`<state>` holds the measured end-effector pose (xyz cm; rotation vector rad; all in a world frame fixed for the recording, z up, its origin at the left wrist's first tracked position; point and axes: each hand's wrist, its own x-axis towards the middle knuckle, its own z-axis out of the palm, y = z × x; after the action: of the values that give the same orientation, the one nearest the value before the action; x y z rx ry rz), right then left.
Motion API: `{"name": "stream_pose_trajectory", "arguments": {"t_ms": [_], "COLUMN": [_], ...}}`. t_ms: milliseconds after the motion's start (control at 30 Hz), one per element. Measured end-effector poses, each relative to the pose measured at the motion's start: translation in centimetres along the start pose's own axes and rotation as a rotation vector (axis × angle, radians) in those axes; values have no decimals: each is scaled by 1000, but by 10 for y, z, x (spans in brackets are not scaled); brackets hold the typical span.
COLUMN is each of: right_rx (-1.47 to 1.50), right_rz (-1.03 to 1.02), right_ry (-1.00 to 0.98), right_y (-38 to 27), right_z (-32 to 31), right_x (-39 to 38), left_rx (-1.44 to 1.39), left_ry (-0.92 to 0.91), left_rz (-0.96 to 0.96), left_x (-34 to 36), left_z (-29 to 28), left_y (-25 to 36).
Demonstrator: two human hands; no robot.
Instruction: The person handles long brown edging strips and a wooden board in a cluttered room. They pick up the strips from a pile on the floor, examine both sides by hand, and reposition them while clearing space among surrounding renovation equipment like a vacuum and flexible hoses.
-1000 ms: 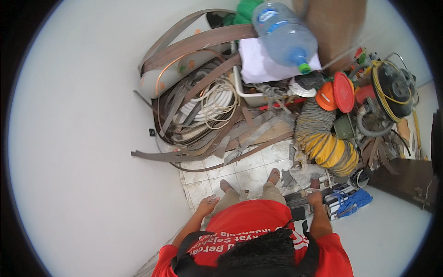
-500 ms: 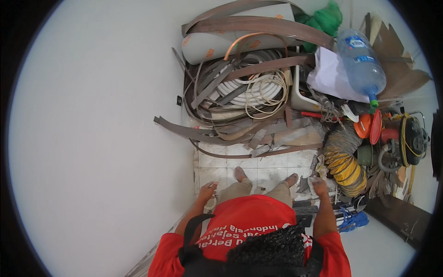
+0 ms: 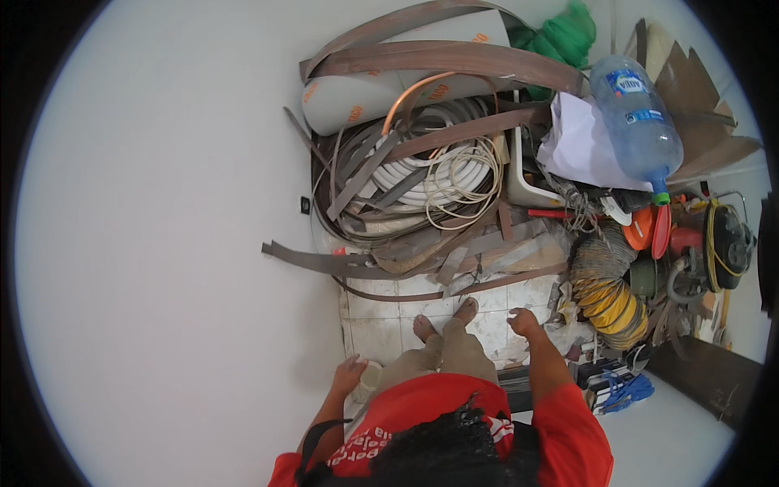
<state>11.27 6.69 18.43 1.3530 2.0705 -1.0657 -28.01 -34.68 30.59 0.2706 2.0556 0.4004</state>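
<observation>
My left hand (image 3: 349, 374) hangs low beside the white wall, its fingers loosely bent and apart; I make out nothing in it. Just right of it, by my leg, is a pale round container (image 3: 370, 377), partly hidden. My right hand (image 3: 525, 322) is out over the tiled floor (image 3: 414, 329), with thumb and fingers half bent and a small gap between the tips. No held object shows there. Crumpled plastic and scraps (image 3: 565, 333) lie on the floor to its right. My bare feet (image 3: 445, 318) stand close together between the hands.
Ahead lie coiled white hose (image 3: 442, 183), brown edging strips (image 3: 438, 57) and a large grey roll (image 3: 341, 99). To the right are an upturned clear water bottle (image 3: 637, 122), a yellow-and-grey flexible duct (image 3: 610, 292) and a vacuum cleaner (image 3: 725, 243). Blue cords (image 3: 629, 392) lie lower right.
My feet have come closer together. My right hand has moved left, away from the floor scraps. My left hand has dropped nearer my body, and the view has shifted slightly.
</observation>
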Motion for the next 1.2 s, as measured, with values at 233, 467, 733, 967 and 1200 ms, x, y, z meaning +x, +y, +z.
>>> {"name": "stream_pose_trajectory", "arguments": {"t_ms": [233,467,733,967,1200], "right_rx": [106,-103,-84,-435,-765], "right_rz": [156,-203,55,-258,-104], "right_ry": [147,170,-68,-29,-145], "right_y": [7,-57,-144,-224,-247], "right_z": [4,73,201,240,273], "right_x": [95,197,266,348,376], "left_rx": [-86,-89,-377,-460,-517], "left_ry": [-56,-247,-222,-148,-176], "left_rz": [-107,-218,-320,-546,-636], "left_x": [6,76,154,165,152], "left_z": [-7,-23,-44,-55,-46], "left_y": [4,8,-29,-120,-155]}}
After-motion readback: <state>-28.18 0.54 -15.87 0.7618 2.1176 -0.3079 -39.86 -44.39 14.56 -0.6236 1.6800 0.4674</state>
